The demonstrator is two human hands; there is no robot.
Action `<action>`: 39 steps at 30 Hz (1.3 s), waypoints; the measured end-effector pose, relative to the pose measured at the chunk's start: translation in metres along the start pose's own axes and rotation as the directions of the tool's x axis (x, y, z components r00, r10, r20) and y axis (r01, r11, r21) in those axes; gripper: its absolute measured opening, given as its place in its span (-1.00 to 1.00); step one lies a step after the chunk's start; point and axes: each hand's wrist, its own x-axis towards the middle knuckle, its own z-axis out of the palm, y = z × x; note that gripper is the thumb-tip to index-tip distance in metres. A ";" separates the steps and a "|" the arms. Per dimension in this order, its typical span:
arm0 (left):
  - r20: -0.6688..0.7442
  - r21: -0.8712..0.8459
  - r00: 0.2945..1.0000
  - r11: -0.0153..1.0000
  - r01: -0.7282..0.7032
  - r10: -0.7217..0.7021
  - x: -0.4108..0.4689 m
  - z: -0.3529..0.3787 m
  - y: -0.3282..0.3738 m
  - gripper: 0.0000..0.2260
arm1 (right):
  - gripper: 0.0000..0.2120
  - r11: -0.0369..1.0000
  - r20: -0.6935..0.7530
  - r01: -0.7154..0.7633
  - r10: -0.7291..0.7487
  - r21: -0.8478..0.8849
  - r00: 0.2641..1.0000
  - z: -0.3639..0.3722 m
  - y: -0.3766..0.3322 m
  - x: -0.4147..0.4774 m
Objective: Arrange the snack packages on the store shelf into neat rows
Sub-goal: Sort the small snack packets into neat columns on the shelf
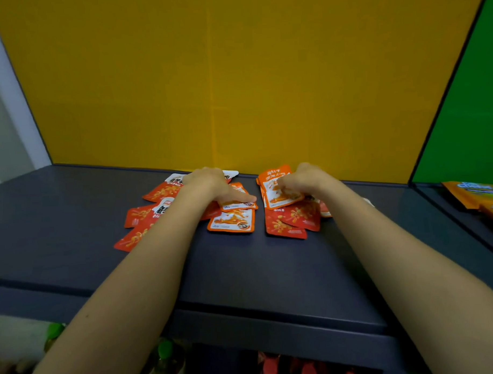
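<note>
A dark grey shelf (73,221) runs in front of a yellow back panel (236,75), with a green side panel (466,109) to the right. Flat red foil snack packets (137,215) lie scattered and overlapping near the back of the shelf. The left hand (209,182) rests on this litter, its fingers straight and pressing down on an orange-edged white packet (240,205). The right hand (301,179) curls its fingers round an upright stack of orange packets (276,185), just beside more red ones.
</note>
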 end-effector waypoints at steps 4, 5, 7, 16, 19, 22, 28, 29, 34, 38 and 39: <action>0.042 -0.069 0.999 0.997 -0.023 0.026 -0.002 -0.002 -0.001 -0.17 | -0.43 0.995 0.033 -0.039 0.042 -0.090 0.999 0.002 -0.007 0.005; 0.060 -0.102 0.998 0.994 -0.027 0.034 -0.003 -0.004 -0.002 -0.20 | -0.32 0.992 0.043 -0.048 0.053 -0.118 0.998 0.003 -0.007 0.006; 0.080 -0.149 0.996 0.988 -0.031 0.043 -0.003 -0.006 -0.004 -0.27 | -0.23 0.986 0.046 -0.040 0.048 -0.162 0.998 0.006 -0.009 0.006; 0.179 -0.248 0.981 0.968 -0.028 0.074 -0.003 -0.011 -0.013 -0.14 | -0.29 0.992 0.154 -0.122 0.116 0.025 0.981 0.004 -0.023 -0.003; 0.205 -0.317 0.975 0.948 -0.016 0.085 -0.002 -0.011 -0.016 -0.09 | -0.44 0.983 0.150 -0.126 0.105 0.136 0.983 0.006 -0.026 -0.005; 0.203 -0.372 0.976 0.928 0.003 0.078 -0.001 -0.011 -0.019 -0.08 | -0.51 0.976 0.077 -0.094 0.080 0.198 0.994 0.008 -0.025 -0.004; 0.116 -0.507 0.992 0.862 0.019 0.046 0.004 -0.005 -0.021 -0.18 | -0.63 0.907 -0.078 0.001 0.036 0.422 0.996 0.011 -0.016 0.004; 0.090 -0.532 0.995 0.846 0.012 0.043 0.005 -0.004 -0.021 -0.22 | -0.65 0.881 -0.111 0.028 0.028 0.472 0.993 0.010 -0.016 0.006; -0.026 -0.677 0.999 0.734 -0.048 0.041 0.008 0.002 -0.016 -0.63 | -0.62 0.790 -0.353 0.213 0.004 0.575 0.936 -0.004 -0.016 0.003; -0.098 -0.691 0.992 0.712 -0.123 0.076 0.007 0.001 -0.011 -0.76 | -0.63 0.728 -0.403 0.296 -0.029 0.618 0.915 -0.016 -0.013 -0.011; -0.117 -0.675 0.989 0.724 -0.143 0.086 0.007 0.001 -0.010 -0.76 | -0.64 0.714 -0.403 0.305 -0.034 0.630 0.914 -0.018 -0.012 -0.015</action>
